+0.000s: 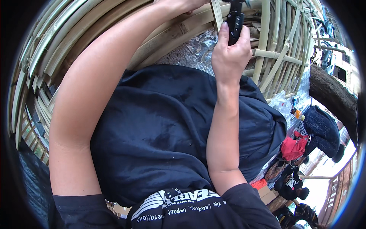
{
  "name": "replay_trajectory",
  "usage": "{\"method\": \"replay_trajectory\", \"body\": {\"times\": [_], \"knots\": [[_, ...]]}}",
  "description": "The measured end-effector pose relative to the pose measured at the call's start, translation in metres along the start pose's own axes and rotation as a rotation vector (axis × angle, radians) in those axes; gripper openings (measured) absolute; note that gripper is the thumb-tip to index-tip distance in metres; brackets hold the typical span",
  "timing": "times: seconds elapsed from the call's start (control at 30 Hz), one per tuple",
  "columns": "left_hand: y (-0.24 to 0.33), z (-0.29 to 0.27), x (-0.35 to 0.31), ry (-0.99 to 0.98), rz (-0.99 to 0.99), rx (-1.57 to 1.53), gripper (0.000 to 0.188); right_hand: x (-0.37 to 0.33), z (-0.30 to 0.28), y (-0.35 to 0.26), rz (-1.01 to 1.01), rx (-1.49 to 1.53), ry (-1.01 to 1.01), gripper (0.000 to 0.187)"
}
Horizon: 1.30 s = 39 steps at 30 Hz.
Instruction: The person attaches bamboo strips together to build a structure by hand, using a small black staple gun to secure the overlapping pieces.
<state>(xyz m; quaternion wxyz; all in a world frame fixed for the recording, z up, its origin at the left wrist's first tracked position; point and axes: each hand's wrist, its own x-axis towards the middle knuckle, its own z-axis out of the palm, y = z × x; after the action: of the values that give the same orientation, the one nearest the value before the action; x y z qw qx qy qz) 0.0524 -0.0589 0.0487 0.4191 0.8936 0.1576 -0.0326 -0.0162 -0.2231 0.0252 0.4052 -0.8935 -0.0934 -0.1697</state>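
Up top, the right hand [230,57] clasps a black handle [235,26], its long axis pointing forward; left hand [187,4] cropped, grip unclear.

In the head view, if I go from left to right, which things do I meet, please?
The person's left sleeve → left hand, partly cut off → right hand → red fabric → brown trunk.

A thick, dark tree trunk [331,95] slants through the bright surroundings. Left of the trunk stands a wall-like lattice of bamboo poles [280,56], with crinkled silvery sheeting [304,86] on the ground between them. Above the trunk shows a pale building front with a dark, window-like opening [339,73]. Below the trunk, a brown slatted barrier [345,191] borders glaring, washed-out ground [320,168].
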Motion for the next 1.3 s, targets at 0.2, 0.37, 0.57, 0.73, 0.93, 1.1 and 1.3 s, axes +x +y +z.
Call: {"method": "replay_trajectory", "body": {"times": [0.2, 0.37, 0.57, 0.73, 0.93, 1.1, 1.3], "knots": [[0.001, -0.003, 0.001, -0.037, 0.082, -0.061, 0.063, 0.007, -0.01, -0.005, 0.069, -0.032, -0.036, 0.029], [0.001, 0.003, 0.011, 0.002, 0.063, 0.003, 0.063, -0.008, 0.0, -0.005, 0.03, 0.125, 0.235, 0.019], [-0.001, -0.007, 0.002, -0.061, 0.088, -0.069, 0.063, -0.01, 0.002, -0.002, 0.075, 0.185, 0.282, 0.032], [-0.001, 0.001, 0.004, -0.037, -0.001, -0.093, 0.063, 0.002, 0.006, 0.0, -0.045, -0.008, 0.027, 0.021], [0.001, 0.002, 0.009, 0.003, 0.031, -0.013, 0.06, -0.004, 0.004, 0.001, -0.01, -0.053, -0.035, 0.022], [-0.004, 0.004, 0.001, -0.003, 0.1, -0.026, 0.061, -0.002, 0.0, -0.004, -0.015, -0.043, 0.081, 0.023], [-0.001, -0.004, 0.007, -0.055, 0.149, -0.015, 0.062, -0.004, -0.004, -0.008, 0.074, 0.029, 0.098, 0.024]]}}
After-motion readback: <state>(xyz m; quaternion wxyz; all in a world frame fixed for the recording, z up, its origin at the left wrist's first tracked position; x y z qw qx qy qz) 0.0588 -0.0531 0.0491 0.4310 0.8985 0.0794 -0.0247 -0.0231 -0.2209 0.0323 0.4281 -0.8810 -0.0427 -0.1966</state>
